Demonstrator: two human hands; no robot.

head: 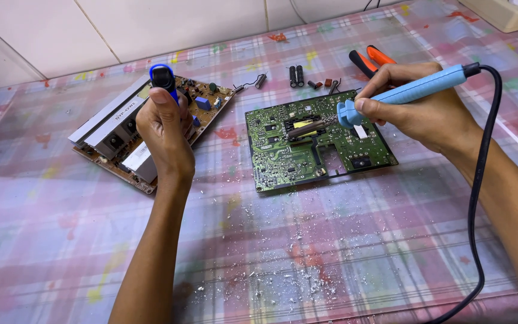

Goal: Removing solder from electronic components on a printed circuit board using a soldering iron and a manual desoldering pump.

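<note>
My right hand (418, 105) grips a light-blue soldering iron (412, 91), its metal tip resting on the green circuit board (283, 156) that lies flat in the middle of the table. A black cord (478, 180) runs from the iron's back end down past my right forearm. My left hand (163, 129) is raised and closed around a blue-and-black desoldering pump (163, 77), held upright above a second brown board with grey metal heat sinks (112, 123), to the left of the green board.
Orange-handled pliers (370, 59), two small black cylinders (296, 75) and loose small parts lie behind the green board. Solder crumbs (265, 282) are scattered over the checked plastic tablecloth (49, 240). A beige box (505, 13) sits at the far right corner; a tiled wall stands behind.
</note>
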